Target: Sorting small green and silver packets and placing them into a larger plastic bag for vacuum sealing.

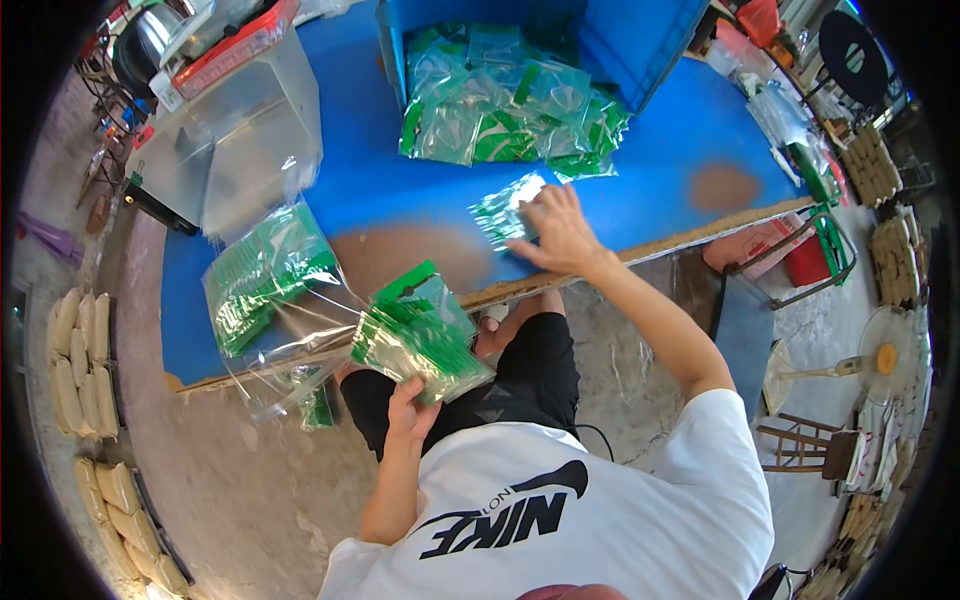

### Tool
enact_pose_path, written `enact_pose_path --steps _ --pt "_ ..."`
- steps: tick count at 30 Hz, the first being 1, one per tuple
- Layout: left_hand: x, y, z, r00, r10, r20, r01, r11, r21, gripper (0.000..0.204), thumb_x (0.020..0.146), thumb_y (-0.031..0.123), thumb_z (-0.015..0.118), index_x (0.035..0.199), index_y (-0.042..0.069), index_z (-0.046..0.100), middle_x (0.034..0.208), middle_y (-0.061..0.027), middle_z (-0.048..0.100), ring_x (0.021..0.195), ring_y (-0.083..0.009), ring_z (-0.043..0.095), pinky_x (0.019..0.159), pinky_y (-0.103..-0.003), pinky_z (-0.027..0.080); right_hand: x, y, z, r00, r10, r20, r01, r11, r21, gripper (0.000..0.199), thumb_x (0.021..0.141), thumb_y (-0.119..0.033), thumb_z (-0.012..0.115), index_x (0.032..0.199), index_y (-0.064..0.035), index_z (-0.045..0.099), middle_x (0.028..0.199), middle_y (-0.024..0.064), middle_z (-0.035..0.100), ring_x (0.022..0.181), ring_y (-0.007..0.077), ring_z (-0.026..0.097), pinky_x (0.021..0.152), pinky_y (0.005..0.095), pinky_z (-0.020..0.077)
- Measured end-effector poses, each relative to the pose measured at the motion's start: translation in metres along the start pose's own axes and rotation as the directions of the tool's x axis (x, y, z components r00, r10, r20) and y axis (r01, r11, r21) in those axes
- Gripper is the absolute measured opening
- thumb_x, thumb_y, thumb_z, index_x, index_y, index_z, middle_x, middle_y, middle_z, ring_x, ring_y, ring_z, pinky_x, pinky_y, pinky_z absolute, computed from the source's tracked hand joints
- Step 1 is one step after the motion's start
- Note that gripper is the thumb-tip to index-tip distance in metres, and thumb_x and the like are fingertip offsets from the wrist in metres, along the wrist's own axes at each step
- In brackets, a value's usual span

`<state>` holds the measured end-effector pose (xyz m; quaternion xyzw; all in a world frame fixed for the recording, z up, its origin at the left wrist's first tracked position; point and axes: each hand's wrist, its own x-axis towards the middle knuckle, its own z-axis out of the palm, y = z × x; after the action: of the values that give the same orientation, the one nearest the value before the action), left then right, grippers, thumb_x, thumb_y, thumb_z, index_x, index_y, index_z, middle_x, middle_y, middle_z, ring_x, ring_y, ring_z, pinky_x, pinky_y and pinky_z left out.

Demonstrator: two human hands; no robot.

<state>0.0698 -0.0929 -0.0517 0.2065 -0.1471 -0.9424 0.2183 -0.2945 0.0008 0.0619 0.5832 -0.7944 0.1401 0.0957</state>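
Note:
My left hand [413, 405] grips a thick stack of small clear packets with green header cards [418, 330], held over my lap by the table's front edge. My right hand [557, 232] lies flat on a single clear-and-green packet [503, 208] on the blue table top [380, 160]. Beyond it a heap of similar loose packets [510, 105] spills from an open blue box [630, 45].
A large clear plastic bag with green packets [265, 275] hangs over the table's front left edge. A clear plastic tub with a red lid [235, 125] stands at the back left. Filled sacks [80, 360] line the floor at left; a fan [880, 360] and chairs stand at right.

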Motion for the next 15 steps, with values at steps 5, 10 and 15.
enact_pose_path --steps 5,10,15 --pt "0.000 0.009 0.018 0.992 -0.035 0.120 0.038 0.999 -0.021 0.054 0.077 0.020 0.080 0.125 0.005 0.063 0.123 -0.0095 0.067 0.117 -0.0278 0.062 0.108 -0.045 0.044 0.015 -0.057 0.006 0.991 -0.049 -0.123 0.085 0.947 0.308 0.044 0.089 -0.042 0.067 0.104 -0.0009 0.067 0.104 0.0214 0.056 0.108 0.0392 0.052 0.098 0.0500 0.0410" --pt "0.007 0.003 0.018 1.000 0.008 0.027 -0.004 0.989 -0.150 0.050 0.079 0.017 0.076 0.126 0.005 0.062 0.127 -0.0115 0.066 0.122 -0.0317 0.059 0.110 -0.051 0.041 0.039 -0.110 0.014 0.969 -0.192 0.155 0.041 0.744 0.667 0.030 0.094 -0.026 0.057 0.096 0.0022 0.067 0.103 0.0273 0.063 0.100 0.0460 0.060 0.089 0.0489 0.0474" --pt "0.005 -0.002 0.024 0.999 -0.009 0.035 0.017 0.972 -0.233 0.056 0.081 0.011 0.073 0.134 0.008 0.055 0.132 -0.0101 0.061 0.126 -0.0310 0.055 0.114 -0.050 0.037 0.127 -0.028 0.032 0.948 0.053 -0.313 0.050 0.949 0.312 0.045 0.096 -0.035 0.058 0.124 0.0007 0.061 0.128 0.0219 0.060 0.120 0.0407 0.055 0.103 0.0492 0.0435"
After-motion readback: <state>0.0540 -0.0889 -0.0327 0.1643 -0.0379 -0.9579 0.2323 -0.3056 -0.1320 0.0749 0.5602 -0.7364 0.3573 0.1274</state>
